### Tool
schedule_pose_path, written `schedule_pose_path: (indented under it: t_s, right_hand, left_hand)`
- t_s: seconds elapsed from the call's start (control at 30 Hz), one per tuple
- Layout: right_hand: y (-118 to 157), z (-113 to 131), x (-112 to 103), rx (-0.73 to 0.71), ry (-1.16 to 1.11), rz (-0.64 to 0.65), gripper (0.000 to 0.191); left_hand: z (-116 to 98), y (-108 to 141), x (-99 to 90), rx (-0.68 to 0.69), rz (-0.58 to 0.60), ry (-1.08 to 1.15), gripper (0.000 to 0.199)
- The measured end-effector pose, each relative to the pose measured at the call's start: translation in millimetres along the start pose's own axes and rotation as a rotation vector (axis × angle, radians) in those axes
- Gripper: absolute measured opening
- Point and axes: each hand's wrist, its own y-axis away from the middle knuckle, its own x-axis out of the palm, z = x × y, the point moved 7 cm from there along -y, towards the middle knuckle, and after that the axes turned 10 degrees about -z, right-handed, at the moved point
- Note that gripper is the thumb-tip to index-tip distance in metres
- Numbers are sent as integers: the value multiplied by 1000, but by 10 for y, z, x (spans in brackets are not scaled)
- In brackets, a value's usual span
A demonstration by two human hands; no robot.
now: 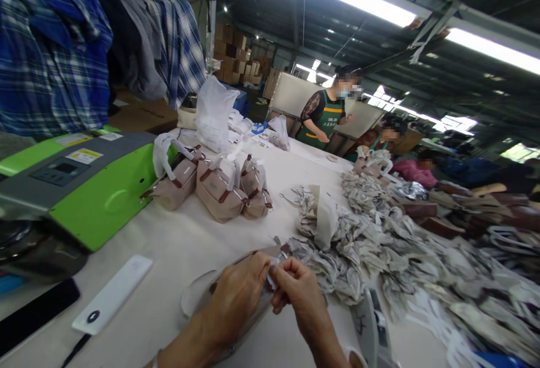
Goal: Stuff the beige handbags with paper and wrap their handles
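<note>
A beige handbag with brown trim lies on the table in front of me, mostly covered by my hands. My left hand is closed over its top edge, thumb and fingers pinched together. From the other side, my right hand pinches at the same spot, fingertips nearly touching the left ones. Between them shows a thin whitish piece, too small to identify, close to the brown end tab of the bag. Beyond stand several similar handbags, their handles wrapped in white.
Crumpled grey-white paper is heaped along the right. To the left are a green-and-grey machine, a white power bank with a cable, and a black flat object. A co-worker in a green apron stands across the table.
</note>
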Motion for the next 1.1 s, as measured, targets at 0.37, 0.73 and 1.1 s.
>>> schedule_pose_path:
  t_s: [0.37,0.73,1.1]
  right_hand:
    - [64,37,89,-3,-341,86,45]
    - [17,275,-27,-207,-44,57,48]
    - [101,675,-43,-469,498,119,7]
  left_hand:
    - [211,45,19,-121,-73,205,21]
    - [329,-43,83,-12,-92,237,19]
    - [90,-7,132,153,-73,176,22]
